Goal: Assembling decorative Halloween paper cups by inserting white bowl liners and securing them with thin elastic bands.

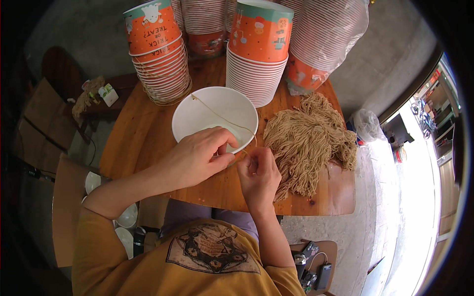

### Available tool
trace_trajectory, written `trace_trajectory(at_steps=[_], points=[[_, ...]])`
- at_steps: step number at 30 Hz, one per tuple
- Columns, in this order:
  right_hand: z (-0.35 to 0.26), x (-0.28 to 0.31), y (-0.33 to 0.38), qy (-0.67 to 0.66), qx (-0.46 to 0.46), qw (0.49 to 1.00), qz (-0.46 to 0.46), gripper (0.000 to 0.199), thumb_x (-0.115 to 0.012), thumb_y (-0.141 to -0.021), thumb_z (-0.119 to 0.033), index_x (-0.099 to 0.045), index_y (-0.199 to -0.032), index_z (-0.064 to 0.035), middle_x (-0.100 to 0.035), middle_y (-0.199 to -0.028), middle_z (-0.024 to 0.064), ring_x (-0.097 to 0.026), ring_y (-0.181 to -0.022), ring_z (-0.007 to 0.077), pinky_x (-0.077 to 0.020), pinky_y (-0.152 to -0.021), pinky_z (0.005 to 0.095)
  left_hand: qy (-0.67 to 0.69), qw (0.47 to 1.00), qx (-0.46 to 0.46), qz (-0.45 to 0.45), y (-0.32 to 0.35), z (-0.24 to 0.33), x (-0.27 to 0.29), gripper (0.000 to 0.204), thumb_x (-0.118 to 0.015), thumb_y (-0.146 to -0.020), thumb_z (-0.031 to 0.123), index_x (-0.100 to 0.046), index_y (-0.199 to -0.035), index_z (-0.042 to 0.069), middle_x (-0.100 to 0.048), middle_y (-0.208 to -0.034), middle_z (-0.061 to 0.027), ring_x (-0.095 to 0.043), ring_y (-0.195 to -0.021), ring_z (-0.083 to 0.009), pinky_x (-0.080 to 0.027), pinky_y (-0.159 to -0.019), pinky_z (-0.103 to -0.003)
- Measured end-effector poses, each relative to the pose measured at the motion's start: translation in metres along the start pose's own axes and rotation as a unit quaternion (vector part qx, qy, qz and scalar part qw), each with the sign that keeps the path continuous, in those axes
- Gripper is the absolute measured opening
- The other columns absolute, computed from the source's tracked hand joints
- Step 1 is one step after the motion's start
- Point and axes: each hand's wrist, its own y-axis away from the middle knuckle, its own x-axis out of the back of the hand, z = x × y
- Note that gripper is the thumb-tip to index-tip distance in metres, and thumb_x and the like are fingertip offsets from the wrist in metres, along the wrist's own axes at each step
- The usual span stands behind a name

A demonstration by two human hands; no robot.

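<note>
Passage was open over the bare tabletop (pixel 140 135) left of centre in frame, beside the white tub (pixel 192 123). Stacked orange tubs (pixel 259 54) walled off the top; a tan yarn heap (pixel 306 143) obstructed right of centre. Left hand (pixel 200 153) and right hand (pixel 259 177) crowded the tub's near rim.

Walls: plain grey wall surface (pixel 382 54) at far right; far left in shadow. Floor: grey, concrete-like (pixel 358 195), worn in appearance, overexposed to white toward the right. Furniture: brown wooden table (pixel 133 148), centre, curved left edge, glossy finish; dark wooden seat (pixel 127 86), far left. Light: strong, entering through a tall opening (pixel 417 163) at right; left side dim.
</note>
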Motion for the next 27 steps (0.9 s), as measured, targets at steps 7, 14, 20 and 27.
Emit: trace_trajectory(at_steps=[7,14,20,27], points=[[0.000,-0.004,-0.002,0.020,0.017,1.000,0.003,0.021,-0.065,-0.076,0.002,-0.049,-0.086,-0.0056,-0.054,-0.074,0.0088,-0.058,-0.063,0.0292,-0.0472,-0.054,0.0387,0.008,1.000,0.008,0.001,-0.001,0.000,0.000,0.022,-0.067,-0.087,0.009,-0.052,-0.102,0.003,-0.057,-0.076,-0.0084,-0.058,-0.065,-0.0217,-0.047,-0.060,-0.035],[0.002,-0.008,-0.003,0.034,0.039,0.999,0.009,0.021,-0.065,-0.075,0.002,-0.048,-0.084,-0.0059,-0.052,-0.073,0.0085,-0.058,-0.062,0.0285,-0.0468,-0.052,0.0384,0.025,0.999,0.023,-0.015,-0.005,-0.003,0.004,0.021,-0.064,-0.088,0.009,-0.053,-0.104,0.003,-0.058,-0.078,-0.0087,-0.059,-0.066,-0.0228,-0.048,-0.061,-0.035],[-0.001,-0.009,-0.005,0.036,0.030,0.999,0.000,0.020,-0.065,-0.076,0.001,-0.049,-0.085,-0.0061,-0.053,-0.074,0.0086,-0.059,-0.062,0.0286,-0.0474,-0.053,0.0387,0.036,0.993,0.057,-0.094,-0.026,-0.011,0.012,0.020,-0.056,-0.093,0.016,-0.057,-0.110,0.004,-0.064,-0.080,-0.0109,-0.063,-0.070,-0.0260,-0.048,-0.066,-0.037],[-0.001,-0.006,-0.004,0.000,0.001,1.000,-0.025,0.017,-0.066,-0.081,-0.004,-0.053,-0.090,-0.0054,-0.057,-0.074,0.0081,-0.060,-0.061,0.0251,-0.0488,-0.053,0.0344,0.022,0.982,0.092,-0.166,-0.037,-0.015,0.012,0.012,-0.055,-0.092,0.014,-0.060,-0.098,0.004,-0.064,-0.078,-0.0092,-0.062,-0.070,-0.0220,-0.048,-0.065,-0.034]])
